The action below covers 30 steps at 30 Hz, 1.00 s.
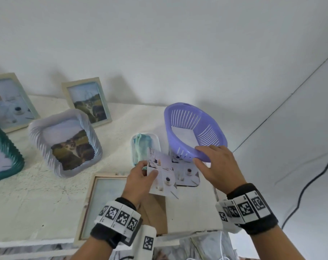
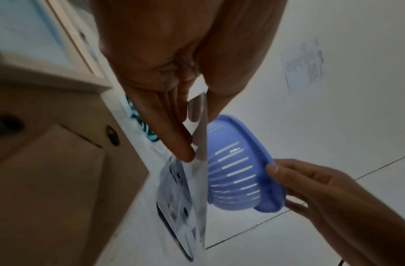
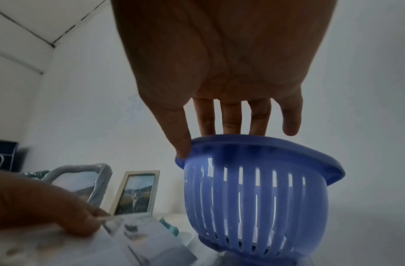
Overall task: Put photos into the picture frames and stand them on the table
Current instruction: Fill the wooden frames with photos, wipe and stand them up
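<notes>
White table, rough-textured top. Standing at its left rear: a pale wooden frame with a coffee-cup photo, a second pale wooden frame with a landscape photo, a ribbed white plastic frame and a ribbed teal frame, all filled. A flat wooden frame lies face-up near the front edge, beside its brown backing board. Purple slotted plastic basket, oval, tilted, a white sheet inside. Right hand, palm down, grips the basket's near rim, thumb under the lip, fingers over it. Left hand pinches a glossy coffee-cup photo by its left edge between thumb and fingers, raised above the table; a second such print lies beneath. Small white tray holds a teal cloth.
</notes>
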{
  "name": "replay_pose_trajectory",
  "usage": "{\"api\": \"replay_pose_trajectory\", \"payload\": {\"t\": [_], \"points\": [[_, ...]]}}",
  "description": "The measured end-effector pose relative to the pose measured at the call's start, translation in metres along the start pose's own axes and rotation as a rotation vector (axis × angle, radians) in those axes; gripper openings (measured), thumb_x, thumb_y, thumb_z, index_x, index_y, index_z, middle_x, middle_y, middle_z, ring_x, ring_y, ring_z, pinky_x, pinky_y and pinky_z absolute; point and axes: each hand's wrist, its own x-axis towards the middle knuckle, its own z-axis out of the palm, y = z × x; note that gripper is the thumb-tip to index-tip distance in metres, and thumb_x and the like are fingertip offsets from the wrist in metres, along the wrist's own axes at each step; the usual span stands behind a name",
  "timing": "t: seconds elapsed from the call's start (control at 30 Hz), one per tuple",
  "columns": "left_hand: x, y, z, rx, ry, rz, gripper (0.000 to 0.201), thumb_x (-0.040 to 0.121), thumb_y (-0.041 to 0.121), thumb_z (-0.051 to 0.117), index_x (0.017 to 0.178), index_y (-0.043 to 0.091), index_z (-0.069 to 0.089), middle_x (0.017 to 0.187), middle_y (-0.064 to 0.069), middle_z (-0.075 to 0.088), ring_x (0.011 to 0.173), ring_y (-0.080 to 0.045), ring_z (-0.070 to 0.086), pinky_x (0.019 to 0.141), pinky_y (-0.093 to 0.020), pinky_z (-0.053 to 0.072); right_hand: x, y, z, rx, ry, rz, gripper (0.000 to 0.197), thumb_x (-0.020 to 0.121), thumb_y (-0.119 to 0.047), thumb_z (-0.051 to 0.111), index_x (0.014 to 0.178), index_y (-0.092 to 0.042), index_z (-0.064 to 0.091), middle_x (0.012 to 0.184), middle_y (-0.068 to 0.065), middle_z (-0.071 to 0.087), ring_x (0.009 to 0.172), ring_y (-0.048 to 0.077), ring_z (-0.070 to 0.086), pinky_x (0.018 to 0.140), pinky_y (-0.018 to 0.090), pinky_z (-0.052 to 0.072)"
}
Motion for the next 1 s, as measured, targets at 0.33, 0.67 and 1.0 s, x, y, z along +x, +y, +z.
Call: {"api": "replay_pose_trajectory", "payload": {"t": [0.33, 0.67, 1.0], "points": [[0.036, -0.015, 0.069, 0.182, 0.115, -0.115, 0.037, 0.087, 0.025, 0.071, 0.122, 0.024, 0.059, 0.106, -0.009, 0.071, 0.097, -0.027, 0.068, 0.088, -0.044, 0.056, 0.003, 0.02, -0.004, 0.123, -0.011, -0.115, 0.034, 0.085, -0.046, 0.056, 0.105, -0.022, 0.068, 0.078, -0.007, 0.064, 0.072, 0.017, 0.047, 0.069, 0.036, 0.046], [0.035, -0.003, 0.072, 0.438, 0.173, 0.006, 0.02, 0.097, 0.031, 0.057, 0.099, 0.018, 0.071, 0.091, -0.003, 0.072, 0.09, -0.022, 0.067, 0.072, -0.027, 0.045, -0.017, 0.02, 0.031, 0.105, -0.073, -0.19, 0.031, 0.082, -0.048, 0.055, 0.101, -0.026, 0.066, 0.079, -0.007, 0.061, 0.075, 0.024, 0.052, 0.07, 0.038, 0.047], [0.024, 0.02, 0.054, 0.1, 0.264, 0.035, 0.022, 0.1, 0.024, 0.052, 0.11, 0.014, 0.069, 0.091, -0.002, 0.075, 0.082, -0.014, 0.073, 0.061, -0.037, 0.06, 0.0, 0.023, 0.017, 0.24, -0.284, -0.202, 0.047, 0.086, -0.06, 0.046, 0.112, -0.026, 0.065, 0.089, -0.007, 0.064, 0.083, 0.017, 0.056, 0.071, 0.033, 0.048]]}}
